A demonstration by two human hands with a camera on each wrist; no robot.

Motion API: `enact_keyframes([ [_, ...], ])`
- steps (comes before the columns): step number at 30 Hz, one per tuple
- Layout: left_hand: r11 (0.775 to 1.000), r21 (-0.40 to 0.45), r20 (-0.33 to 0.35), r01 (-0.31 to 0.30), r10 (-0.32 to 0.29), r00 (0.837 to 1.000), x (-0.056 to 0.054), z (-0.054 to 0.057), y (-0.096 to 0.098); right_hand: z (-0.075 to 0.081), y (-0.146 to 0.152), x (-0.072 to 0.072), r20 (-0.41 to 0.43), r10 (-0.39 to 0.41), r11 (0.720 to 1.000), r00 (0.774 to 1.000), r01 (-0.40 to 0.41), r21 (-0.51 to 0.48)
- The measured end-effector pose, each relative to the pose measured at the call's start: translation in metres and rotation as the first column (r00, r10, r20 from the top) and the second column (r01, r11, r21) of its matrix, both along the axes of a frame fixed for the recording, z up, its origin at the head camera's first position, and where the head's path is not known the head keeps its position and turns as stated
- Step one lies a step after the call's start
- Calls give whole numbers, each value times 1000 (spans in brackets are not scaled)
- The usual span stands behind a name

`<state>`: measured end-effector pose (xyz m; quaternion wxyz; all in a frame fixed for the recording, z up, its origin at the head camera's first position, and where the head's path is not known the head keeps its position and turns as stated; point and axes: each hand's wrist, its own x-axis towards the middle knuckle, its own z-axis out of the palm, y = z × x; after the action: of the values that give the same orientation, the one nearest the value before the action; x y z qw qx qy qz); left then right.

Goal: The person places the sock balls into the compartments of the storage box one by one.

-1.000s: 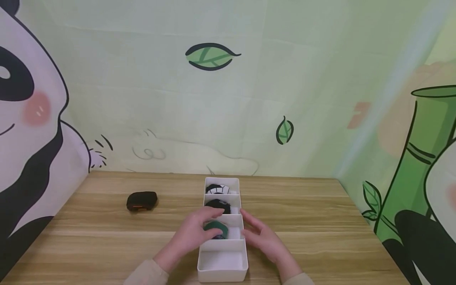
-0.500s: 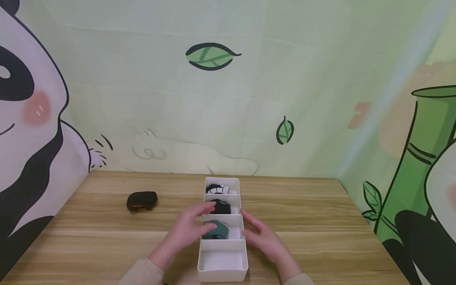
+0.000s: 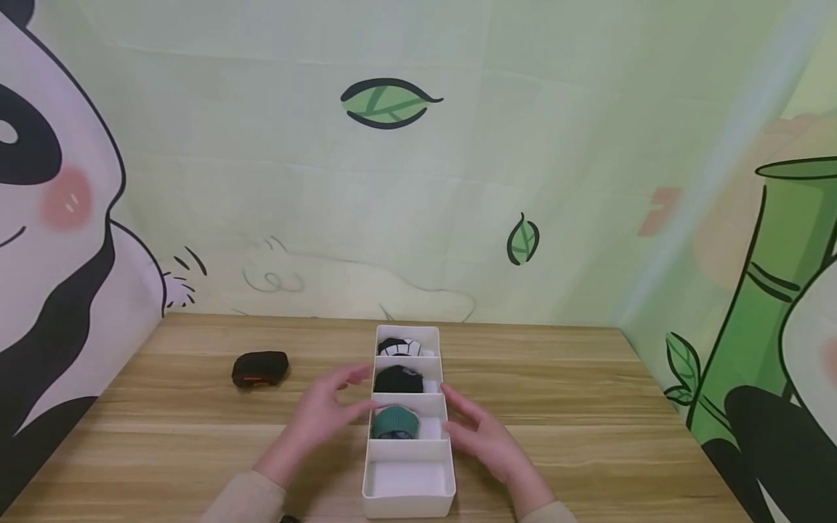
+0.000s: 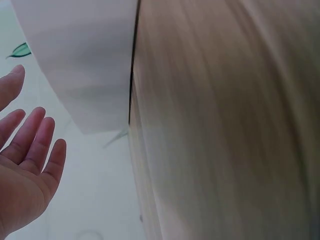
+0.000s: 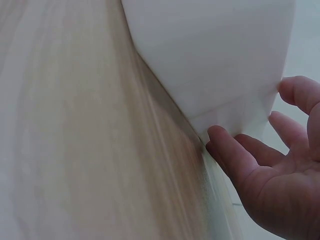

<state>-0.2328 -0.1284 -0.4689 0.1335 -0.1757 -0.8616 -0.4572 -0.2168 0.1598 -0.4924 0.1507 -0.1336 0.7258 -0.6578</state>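
Observation:
A long white divided box stands on the table, its compartments in a row away from me. A green ribbed rolled sock lies in the second compartment from the front. Behind it are a black rolled sock and a black-and-white one; the front compartment holds nothing. My left hand is at the box's left side, fingers loosely extended, holding nothing; its palm shows in the left wrist view. My right hand rests its fingertips against the box's right wall, thumb at the rim.
A small black bundle with an orange mark lies on the wooden table, left of the box. A dark object peeks in at the bottom edge beside the left sleeve. A printed cloth backdrop rises behind the table.
My left hand has drawn back leftward from over the green sock to outside the box, leaving the sock in its compartment in full view. The right hand stays at the box's right side.

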Motion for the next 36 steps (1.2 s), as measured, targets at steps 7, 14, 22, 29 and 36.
enact_keyframes([
  [7,1000,-5,46,-27,27,999,-8,-5,-19,0,0,-1,0,6,1000,1000,-6,-5],
  [14,993,-75,-10,-96,95,995,-16,-4,-42,-1,1,-1,-4,1,1000,1000,-1,-1],
  [22,978,-128,-39,-163,159,986,-23,2,-66,0,0,0,3,-10,1000,1000,10,16],
  [29,976,-121,1,-181,182,983,-26,8,-84,0,0,-1,9,-11,1000,1000,11,20],
  [36,976,-100,-3,-193,194,981,-36,8,-104,-2,0,-1,3,-4,1000,1000,4,11],
])
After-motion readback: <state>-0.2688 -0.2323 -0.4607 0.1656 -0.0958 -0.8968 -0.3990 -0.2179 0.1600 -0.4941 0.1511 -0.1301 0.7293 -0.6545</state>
